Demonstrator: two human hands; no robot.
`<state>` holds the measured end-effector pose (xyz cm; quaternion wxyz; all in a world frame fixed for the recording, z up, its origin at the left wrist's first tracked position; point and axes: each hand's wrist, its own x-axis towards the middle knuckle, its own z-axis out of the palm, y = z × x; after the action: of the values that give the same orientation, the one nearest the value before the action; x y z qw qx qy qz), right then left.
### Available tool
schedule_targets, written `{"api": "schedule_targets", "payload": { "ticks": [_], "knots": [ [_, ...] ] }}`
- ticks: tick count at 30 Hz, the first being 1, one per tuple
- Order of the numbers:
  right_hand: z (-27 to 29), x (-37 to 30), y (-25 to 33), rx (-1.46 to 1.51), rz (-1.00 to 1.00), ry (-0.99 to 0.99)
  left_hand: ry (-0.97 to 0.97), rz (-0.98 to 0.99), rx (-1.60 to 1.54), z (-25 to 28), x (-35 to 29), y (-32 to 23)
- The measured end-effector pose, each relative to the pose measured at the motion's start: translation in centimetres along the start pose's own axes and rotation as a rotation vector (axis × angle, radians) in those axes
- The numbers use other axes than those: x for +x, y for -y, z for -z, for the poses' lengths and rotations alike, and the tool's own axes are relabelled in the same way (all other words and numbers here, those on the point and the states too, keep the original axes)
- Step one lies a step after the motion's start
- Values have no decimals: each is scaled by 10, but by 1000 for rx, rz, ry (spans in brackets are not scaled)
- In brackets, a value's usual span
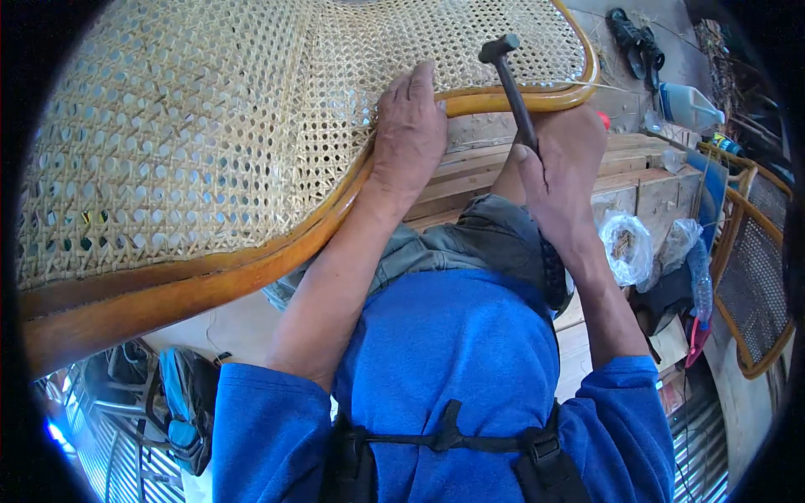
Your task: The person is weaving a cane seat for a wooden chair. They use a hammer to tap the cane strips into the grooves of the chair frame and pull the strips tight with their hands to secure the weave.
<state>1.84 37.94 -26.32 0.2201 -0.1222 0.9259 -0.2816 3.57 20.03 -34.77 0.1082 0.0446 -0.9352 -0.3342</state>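
A large piece of cane webbing [201,126], set in a curved, varnished wooden chair frame [193,293], spans the left and top of the head view. My left hand [410,130] lies over the frame's inner curve, its fingers close together against the rail and webbing edge; its thumb is mostly hidden. In my right hand [560,189] is a hammer [510,84] with a dark handle, held upright with the head raised near the frame's right-hand bend. A thin cane strand [616,87] sticks out past that bend.
Wooden planks [646,155] lie beyond my legs. To the right are an open plastic bag [626,247] with small brown pieces, a plastic bottle [701,277], a white jug [689,106] and another cane-panelled frame [755,277]. Dark sandals [636,46] lie at top right; a backpack [186,411] is at lower left.
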Motion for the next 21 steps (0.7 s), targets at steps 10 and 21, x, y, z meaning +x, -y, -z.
{"api": "schedule_targets", "payload": {
  "ticks": [10, 21],
  "knots": [
    [2, 2, 3, 17, -93, 59, -15, -22, 0, -1, -1, 1],
    [3, 2, -22, 162, -169, 35, 135, -265, 153, -7, 1, -18]
  ]
}}
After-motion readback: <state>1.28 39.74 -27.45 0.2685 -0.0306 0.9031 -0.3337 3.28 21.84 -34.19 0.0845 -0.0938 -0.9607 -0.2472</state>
